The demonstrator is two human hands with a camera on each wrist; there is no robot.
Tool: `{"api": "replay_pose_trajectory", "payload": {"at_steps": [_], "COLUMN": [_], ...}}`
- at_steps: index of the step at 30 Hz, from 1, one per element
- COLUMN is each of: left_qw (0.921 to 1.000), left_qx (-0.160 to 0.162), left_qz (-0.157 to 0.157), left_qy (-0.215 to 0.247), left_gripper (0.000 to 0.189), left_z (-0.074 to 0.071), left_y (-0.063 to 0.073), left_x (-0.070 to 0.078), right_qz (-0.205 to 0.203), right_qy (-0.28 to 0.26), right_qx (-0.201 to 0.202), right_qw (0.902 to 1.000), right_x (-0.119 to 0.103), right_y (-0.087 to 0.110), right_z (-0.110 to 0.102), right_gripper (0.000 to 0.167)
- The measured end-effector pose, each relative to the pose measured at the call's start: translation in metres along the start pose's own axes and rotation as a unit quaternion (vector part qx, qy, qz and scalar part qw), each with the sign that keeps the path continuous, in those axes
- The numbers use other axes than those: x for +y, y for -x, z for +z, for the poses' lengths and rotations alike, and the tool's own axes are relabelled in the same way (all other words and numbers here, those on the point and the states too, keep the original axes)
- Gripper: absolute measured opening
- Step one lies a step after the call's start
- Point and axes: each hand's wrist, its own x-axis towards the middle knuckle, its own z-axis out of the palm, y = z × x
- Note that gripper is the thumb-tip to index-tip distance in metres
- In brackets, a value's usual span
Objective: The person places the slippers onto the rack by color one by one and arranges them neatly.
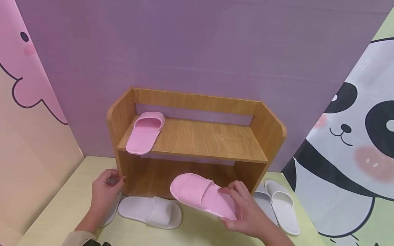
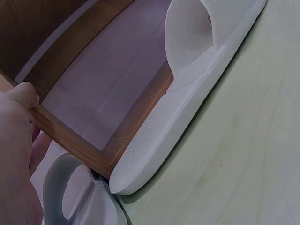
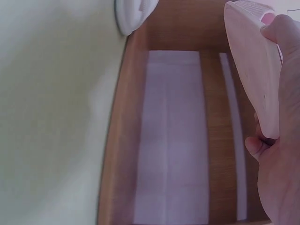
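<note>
From the head view, I see the right hand (image 1: pixel 246 208) pinching 1 pink slipper (image 1: pixel 200 194) by its heel end, strap upward, in front of the wooden shelf (image 1: pixel 209 138) and above the pale table (image 1: pixel 206 230). As only 1 end is held, I think the other end could sag, or knock against the near edge of the shelf. A second pink slipper (image 1: pixel 141 138) is on the left of the upper board, its near end slightly over the edge; a hard bump might make it slide down. The white slipper (image 1: pixel 150 211) lies just in front, on the near left, so a low movement could push it askew.

From the left wrist view, the left hand (image 2: pixel 18 154) grips the edge of the shelf's left side, with the thumb over it. If these fingers pull too strongly, the shelf could turn, in my opinion, and disturb the white slipper close to its corner.

From the right wrist view, the held slipper's underside is toward me, with the shelf behind it. The fingers are partly hidden, so I cannot tell how firm the pinch is; if it is weak, the slipper could twist and drop.
</note>
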Motion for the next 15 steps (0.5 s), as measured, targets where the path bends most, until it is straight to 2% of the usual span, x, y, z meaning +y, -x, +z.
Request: {"api": "replay_pose_trajectory", "payload": {"at_steps": [5,15], "left_qw": [1.0000,0.9993], "left_qx": [-0.004,-0.024], "left_qz": [0.000,-0.023], "left_qy": [-0.002,-0.017], "left_gripper": [0.016,0.016], "left_z": [0.000,-0.002], "left_y": [0.000,0.000], "left_x": [-0.001,0.000], "right_qz": [-0.038,-0.056], "right_qy": [-0.009,-0.006], "right_qx": [0.024,0.042], "right_qw": [0.9989,0.9976], "right_x": [-0.005,-0.015], "right_y": [-0.013,-0.040], "right_z": [-0.008,-0.023], "right_gripper": [0.076,0.075]}}
